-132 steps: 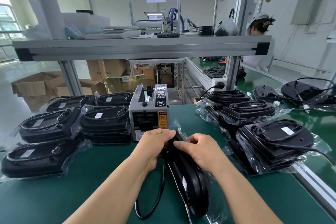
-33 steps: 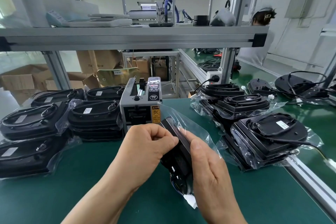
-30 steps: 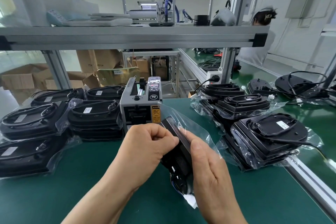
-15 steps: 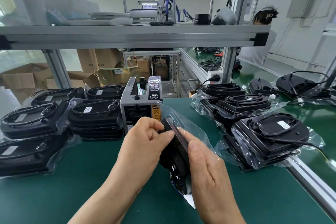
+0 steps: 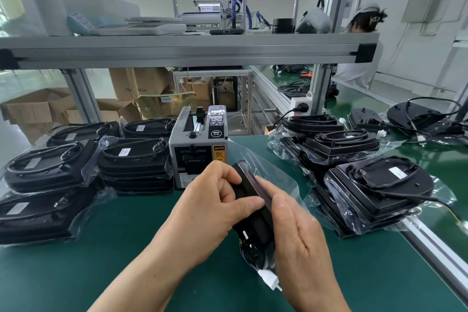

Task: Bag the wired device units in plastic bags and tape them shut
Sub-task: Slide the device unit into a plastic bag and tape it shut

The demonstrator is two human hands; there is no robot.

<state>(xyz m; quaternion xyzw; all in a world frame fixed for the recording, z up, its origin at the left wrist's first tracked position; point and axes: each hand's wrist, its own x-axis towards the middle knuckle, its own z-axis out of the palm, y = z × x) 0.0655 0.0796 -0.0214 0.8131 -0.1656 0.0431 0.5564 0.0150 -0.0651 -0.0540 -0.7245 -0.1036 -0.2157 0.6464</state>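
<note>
Now: unit (image 5: 255, 225) on edge in bag (image 5: 278, 172), just before dispenser (image 5: 197, 157). Your left hand (image 5: 217, 208) pinches its top; right hand (image 5: 298, 243) clasps its side. Slick film, open mouth: loosen either grip and it could slide out.

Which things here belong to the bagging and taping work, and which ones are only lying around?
Belong to the job:
wired unit, held by left hand and right hand
its plastic bag
tape dispenser
bagged units
unbagged units

Just lying about:
cardboard boxes
power socket
upper shelf with its clutter
</note>
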